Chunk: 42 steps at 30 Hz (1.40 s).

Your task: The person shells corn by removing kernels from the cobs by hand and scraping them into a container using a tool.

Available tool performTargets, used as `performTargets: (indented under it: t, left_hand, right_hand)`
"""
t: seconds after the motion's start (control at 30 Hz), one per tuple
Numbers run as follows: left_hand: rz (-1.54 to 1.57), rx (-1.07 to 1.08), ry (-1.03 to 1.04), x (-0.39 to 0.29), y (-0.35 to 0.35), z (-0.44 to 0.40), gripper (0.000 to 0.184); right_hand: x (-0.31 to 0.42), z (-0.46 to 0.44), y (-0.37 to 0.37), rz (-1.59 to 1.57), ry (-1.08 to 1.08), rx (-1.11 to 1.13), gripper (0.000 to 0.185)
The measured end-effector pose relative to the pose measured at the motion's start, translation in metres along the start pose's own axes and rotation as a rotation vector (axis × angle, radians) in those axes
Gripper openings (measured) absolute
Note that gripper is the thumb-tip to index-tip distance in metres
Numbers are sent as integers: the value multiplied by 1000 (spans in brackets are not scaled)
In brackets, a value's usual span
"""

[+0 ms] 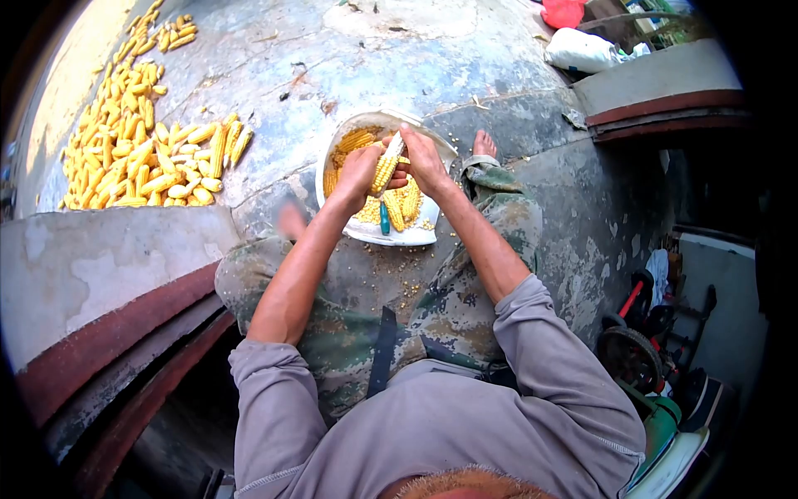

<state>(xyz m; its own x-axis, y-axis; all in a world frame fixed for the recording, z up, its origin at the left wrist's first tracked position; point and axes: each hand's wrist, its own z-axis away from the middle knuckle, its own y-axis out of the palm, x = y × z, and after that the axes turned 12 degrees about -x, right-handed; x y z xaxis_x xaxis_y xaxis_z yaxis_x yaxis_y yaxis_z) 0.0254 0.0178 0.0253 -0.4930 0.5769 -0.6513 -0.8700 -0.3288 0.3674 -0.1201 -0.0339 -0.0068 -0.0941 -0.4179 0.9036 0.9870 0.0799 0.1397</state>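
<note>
Between my two hands is a partly stripped corn cob, with yellow kernels on its lower part and a paler upper end. My left hand is closed around its left side. On the other side, my right hand grips it near the upper end. Both hands are over a white basin on the floor between my feet. Inside the basin are more corn cobs, loose kernels and a tool with a teal handle, whose tip is hidden.
A large heap of corn cobs lies on the concrete floor at the left. Loose kernels are scattered near the basin. A white sack stands at the upper right. A wheel and other gear crowd the lower right.
</note>
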Motion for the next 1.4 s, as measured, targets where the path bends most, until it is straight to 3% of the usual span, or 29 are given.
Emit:
performTargets:
  t: [0.17,0.27,0.37,0.43,0.5,0.77,0.97,1.07,1.2,1.4]
  left_hand:
    - [-138,16,74,0,5,9,51]
    - [-377,36,159,2,9,13,60]
    - [-460,0,256,10,8,9,59]
    - [-473,-20,247,10,14,14,56]
    - [-423,13,258,14,18,15,52]
    - [-388,33,195,17,12,8,49]
    - [-162,-75,291,11,17,15,54]
    - [-536,-35,271,4,24,27,59]
    - [-612,-83,448,19,26,26,56]
    - [-482,-87,460,14,25,28,48]
  right_hand:
    - [-2,-11,-11,-38,-27,-3,47]
    - [1,-7,-9,-96,-26,-38,42]
    - [-12,-14,-7,-124,-33,-64,46]
    - [-21,-17,-7,-78,-30,-107,51]
    - [-29,-17,-7,145,-226,-221,56]
    - [-19,-11,-4,248,-267,-190,59]
    - [-6,-16,-7,-54,-101,-177,57]
    - [-14,-28,-15,-126,-190,-195,55]
    - [-6,-19,-13,-86,-124,-186,56]
    - [7,-21,-14,-293,-61,-76,47]
